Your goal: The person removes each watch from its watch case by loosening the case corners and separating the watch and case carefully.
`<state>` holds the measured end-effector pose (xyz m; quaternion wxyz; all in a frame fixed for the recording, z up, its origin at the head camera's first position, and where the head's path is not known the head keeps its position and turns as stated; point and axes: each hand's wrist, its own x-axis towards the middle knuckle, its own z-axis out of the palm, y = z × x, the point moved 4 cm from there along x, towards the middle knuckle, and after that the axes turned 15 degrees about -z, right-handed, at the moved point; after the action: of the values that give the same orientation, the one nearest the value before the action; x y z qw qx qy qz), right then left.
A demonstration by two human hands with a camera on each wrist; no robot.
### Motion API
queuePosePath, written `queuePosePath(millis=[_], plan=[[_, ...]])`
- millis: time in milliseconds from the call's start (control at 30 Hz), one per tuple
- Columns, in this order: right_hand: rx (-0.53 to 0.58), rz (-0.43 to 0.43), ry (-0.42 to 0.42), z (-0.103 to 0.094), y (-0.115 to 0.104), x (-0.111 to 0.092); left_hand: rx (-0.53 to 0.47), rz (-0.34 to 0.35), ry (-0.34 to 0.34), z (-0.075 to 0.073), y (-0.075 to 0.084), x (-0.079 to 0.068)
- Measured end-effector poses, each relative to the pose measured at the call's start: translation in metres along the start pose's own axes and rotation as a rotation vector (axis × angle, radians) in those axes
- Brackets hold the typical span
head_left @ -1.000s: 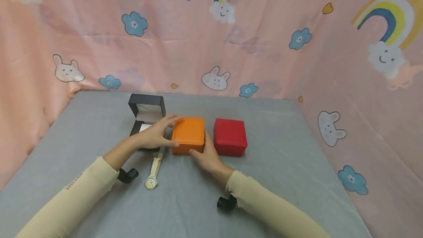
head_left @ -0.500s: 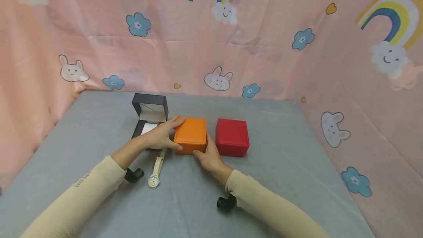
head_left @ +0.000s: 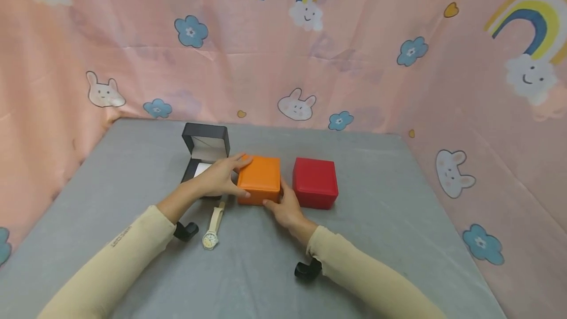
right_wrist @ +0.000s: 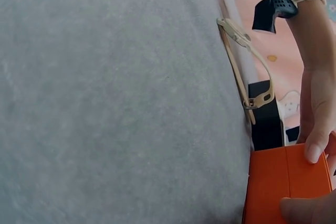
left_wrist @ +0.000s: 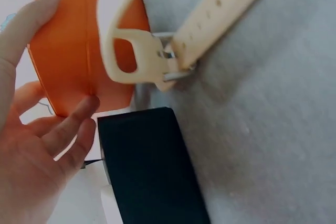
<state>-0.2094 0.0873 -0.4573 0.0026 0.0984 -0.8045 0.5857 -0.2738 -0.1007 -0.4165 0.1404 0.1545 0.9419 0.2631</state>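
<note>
An orange box [head_left: 259, 174] with its lid down sits mid-table between my hands. My left hand [head_left: 217, 177] holds its left side, thumb at the front face and fingertips over the top rear corner. On the right side, my right hand [head_left: 288, 208] grips it with the thumb on the front face; its other fingers are mostly hidden. The left wrist view shows the left thumb and fingertips against the orange box [left_wrist: 73, 45]. A cream-strapped wristwatch [head_left: 212, 228] lies in front, near the left hand. Behind the left hand stands a dark box [head_left: 205, 137], lid raised, with a white insert.
A closed red box [head_left: 315, 181] stands just right of the orange box, a narrow gap away. Grey cloth [head_left: 248, 270] covers the table. Pink printed curtains [head_left: 372, 53] border its back and sides. Black camera mounts [head_left: 307, 270] jut from below the sleeves.
My left hand has closed in on the orange box's left corner, its wrist moving right. The right hand keeps its place on the box. The whole head view has shifted slightly.
</note>
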Motion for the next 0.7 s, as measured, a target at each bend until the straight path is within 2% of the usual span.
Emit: queuePosePath(millis=[367, 700], plan=[[0.017, -0.002, 0.008, 0.0016, 0.0007, 0.0001, -0.012, -0.006, 0.018, -0.0008, -0.0017, 0.006], [0.044, -0.004, 0.004, 0.0035, 0.0012, -0.0002, -0.007, -0.006, -0.002, -0.0046, -0.0009, 0.0063]])
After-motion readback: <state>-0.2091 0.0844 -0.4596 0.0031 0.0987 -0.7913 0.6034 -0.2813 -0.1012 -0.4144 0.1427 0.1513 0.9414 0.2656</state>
